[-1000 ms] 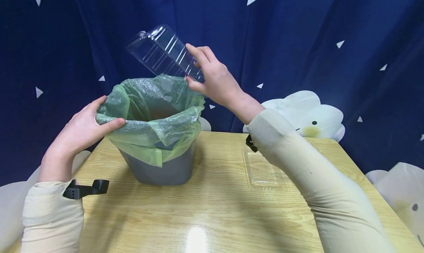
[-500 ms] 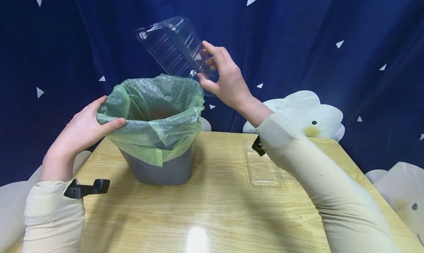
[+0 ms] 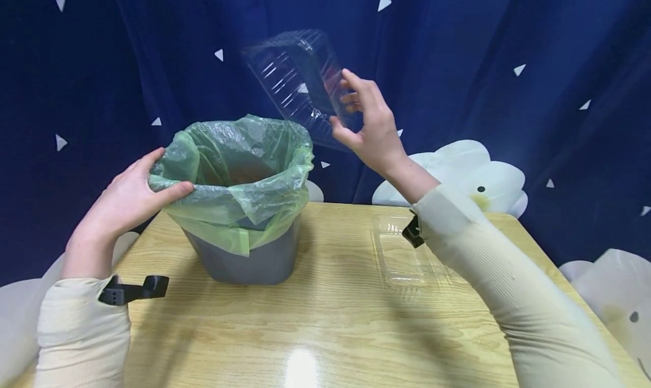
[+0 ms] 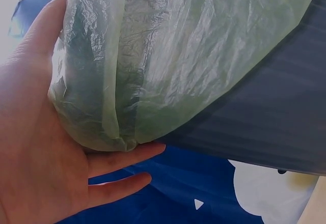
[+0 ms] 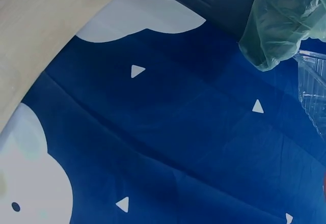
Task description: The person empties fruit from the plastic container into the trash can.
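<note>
A grey bin (image 3: 244,258) lined with a green plastic bag (image 3: 239,207) stands at the table's left. My left hand (image 3: 119,199) rests on the bagged left corner of its rim, thumb along the front edge. In the left wrist view, two straight fingers extend past the bag (image 4: 153,56) beneath the rim. My right hand (image 3: 371,122) holds a clear plastic container (image 3: 300,83) tilted in the air, right of and behind the bin mouth. Only that container's edge (image 5: 313,86) shows in the right wrist view, which leaves out most of the hand.
Another clear plastic container (image 3: 404,255) lies on the wooden table (image 3: 346,320), partly behind my right forearm. Behind the table hangs a blue curtain (image 3: 432,49) with white triangles and cloud figures.
My right hand has moved right with the clear container, away from over the bin, and the container has turned. My left hand has stayed on the bin rim.
</note>
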Tool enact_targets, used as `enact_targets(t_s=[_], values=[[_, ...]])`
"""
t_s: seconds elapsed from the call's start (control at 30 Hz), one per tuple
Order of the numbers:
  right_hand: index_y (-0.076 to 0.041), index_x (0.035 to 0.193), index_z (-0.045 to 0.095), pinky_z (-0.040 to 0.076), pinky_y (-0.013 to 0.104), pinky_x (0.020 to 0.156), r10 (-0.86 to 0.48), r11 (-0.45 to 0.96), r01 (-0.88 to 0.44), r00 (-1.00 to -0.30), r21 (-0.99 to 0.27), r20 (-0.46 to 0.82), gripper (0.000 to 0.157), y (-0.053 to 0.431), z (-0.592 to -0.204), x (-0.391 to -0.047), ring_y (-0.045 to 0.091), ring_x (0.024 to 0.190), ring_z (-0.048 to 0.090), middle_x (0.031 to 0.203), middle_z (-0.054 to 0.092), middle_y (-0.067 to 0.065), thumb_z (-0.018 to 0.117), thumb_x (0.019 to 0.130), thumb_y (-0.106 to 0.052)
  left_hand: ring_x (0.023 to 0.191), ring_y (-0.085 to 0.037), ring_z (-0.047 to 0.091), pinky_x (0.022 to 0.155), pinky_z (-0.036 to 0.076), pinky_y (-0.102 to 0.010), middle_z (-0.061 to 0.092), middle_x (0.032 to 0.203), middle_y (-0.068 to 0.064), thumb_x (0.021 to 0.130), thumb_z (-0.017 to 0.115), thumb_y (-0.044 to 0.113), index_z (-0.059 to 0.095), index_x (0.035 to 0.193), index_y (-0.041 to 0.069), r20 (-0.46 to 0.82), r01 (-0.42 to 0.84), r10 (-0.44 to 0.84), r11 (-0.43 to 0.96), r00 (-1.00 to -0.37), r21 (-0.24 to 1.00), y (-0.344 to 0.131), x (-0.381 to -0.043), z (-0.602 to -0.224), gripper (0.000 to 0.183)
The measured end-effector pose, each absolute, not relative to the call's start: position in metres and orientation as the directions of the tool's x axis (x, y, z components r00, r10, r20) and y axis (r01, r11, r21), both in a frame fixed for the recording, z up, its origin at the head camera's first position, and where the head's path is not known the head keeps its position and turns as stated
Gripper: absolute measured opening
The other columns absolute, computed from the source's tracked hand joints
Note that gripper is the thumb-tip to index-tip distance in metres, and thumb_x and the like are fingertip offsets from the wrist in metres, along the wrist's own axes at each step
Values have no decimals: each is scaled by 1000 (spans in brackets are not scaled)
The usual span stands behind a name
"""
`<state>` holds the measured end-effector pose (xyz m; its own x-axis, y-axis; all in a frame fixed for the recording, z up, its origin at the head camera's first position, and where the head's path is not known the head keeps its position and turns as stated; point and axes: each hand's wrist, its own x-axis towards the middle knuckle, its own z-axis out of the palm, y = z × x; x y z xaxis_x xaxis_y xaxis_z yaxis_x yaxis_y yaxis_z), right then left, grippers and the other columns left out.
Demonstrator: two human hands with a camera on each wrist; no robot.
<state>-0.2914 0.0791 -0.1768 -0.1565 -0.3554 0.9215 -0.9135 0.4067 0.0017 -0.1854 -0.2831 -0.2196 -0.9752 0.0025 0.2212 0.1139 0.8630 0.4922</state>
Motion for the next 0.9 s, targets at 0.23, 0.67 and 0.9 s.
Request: enact_targets(t_s=[0.23,0.67,0.9], values=[[1,133,37,50,28,84,-310,398,-914,-211,-75,927,59,87,-183,-290,24,97,59,118,49,16,63,80,-7,132,-47,17,100,19,-63,13,149,-25,82,55,55,6,147,8,220,113,3,865,-975,489,-282,-185,-220,93],[-7,135,37,49,25,86,-205,405,-873,-377,-272,903,63,103,-197,-284,18,102,59,122,49,10,65,79,-6,132,-47,18,100,19,-62,14,148,-25,82,55,53,8,147,7,236,124,5,859,-972,496,-283,-185,-220,92],[-5,134,37,50,29,86,-200,406,-869,-388,-284,900,59,112,-209,-286,20,101,58,122,48,13,63,81,-8,132,-47,17,100,19,-63,13,149,-25,83,55,54,7,147,8,229,118,3,862,-973,493,-284,-186,-220,93]])
